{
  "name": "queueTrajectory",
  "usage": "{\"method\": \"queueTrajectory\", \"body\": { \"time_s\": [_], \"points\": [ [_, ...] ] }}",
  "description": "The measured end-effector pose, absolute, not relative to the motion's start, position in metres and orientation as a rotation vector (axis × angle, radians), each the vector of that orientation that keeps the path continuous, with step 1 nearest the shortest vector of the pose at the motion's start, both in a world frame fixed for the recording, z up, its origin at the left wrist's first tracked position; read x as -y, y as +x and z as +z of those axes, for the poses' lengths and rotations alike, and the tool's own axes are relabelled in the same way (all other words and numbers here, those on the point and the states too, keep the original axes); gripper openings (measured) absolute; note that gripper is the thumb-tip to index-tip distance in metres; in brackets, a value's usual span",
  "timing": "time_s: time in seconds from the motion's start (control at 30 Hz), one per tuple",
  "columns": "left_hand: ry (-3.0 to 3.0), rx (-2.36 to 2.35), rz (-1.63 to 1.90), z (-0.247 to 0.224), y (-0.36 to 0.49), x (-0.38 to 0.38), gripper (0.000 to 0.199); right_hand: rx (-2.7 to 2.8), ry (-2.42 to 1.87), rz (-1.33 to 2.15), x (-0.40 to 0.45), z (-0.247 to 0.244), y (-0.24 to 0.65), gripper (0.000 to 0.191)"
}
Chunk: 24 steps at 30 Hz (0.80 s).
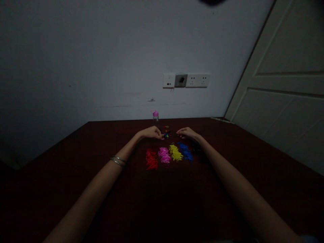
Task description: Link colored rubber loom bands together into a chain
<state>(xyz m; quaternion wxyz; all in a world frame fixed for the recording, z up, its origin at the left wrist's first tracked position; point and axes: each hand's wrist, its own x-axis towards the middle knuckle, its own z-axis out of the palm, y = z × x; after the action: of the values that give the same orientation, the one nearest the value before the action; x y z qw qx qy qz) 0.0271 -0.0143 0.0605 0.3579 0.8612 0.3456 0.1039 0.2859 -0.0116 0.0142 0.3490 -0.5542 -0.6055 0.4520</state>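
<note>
My left hand [153, 132] is closed, its fingers curled at the left edge of a small mixed heap of coloured loops [166, 135]. To the right of that heap, my right hand [187, 133] is bent down with fingertips drawn together; whatever either hand may hold is too small and dark to see. Nearer me lie sorted piles of thin looped pieces, side by side: red [152, 159], pink [164, 155], yellow [175, 152] and blue [185, 151]. A dark pile [196, 148] sits beside my right wrist, hard to make out.
A clear bottle with a pink cap [155, 114] stands behind my left hand. The dark reddish table [162, 195] meets a pale wall with socket plates [197, 80]. A panelled door [283, 87] is at the right. The light is dim.
</note>
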Motion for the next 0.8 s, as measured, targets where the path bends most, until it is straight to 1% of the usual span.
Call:
{"method": "queueTrajectory", "body": {
  "time_s": [0.17, 0.23, 0.33, 0.43, 0.57, 0.67, 0.8],
  "points": [
    [2.142, -0.804, -0.049, 0.067, 0.039, 0.030, 0.014, 1.546, -1.468, 1.195, 0.009, 0.015, 0.285, 0.013],
    [2.114, -0.779, -0.108, 0.067, 0.042, 0.035, 0.016, 1.541, -1.476, 1.191, 0.010, 0.015, 0.284, 0.013],
    [2.093, -0.759, -0.107, 0.068, 0.041, 0.037, 0.019, 1.538, -1.478, 1.177, 0.009, 0.014, 0.284, 0.013],
    [2.066, -0.792, -0.020, 0.067, 0.034, 0.033, 0.023, 1.608, -1.483, 1.121, 0.009, 0.013, 0.283, 0.015],
    [2.011, -0.905, 0.228, 0.057, 0.021, 0.020, 0.031, 1.805, -1.464, 0.982, 0.008, 0.015, 0.278, 0.023],
    [1.958, -1.008, 0.417, 0.045, 0.012, 0.009, 0.034, 1.994, -1.328, 0.913, 0.009, 0.019, 0.267, 0.025],
    [1.881, -1.122, 0.534, 0.031, 0.005, -0.001, 0.036, 2.245, -1.168, 0.796, 0.012, 0.024, 0.250, 0.024]
  ]
}}
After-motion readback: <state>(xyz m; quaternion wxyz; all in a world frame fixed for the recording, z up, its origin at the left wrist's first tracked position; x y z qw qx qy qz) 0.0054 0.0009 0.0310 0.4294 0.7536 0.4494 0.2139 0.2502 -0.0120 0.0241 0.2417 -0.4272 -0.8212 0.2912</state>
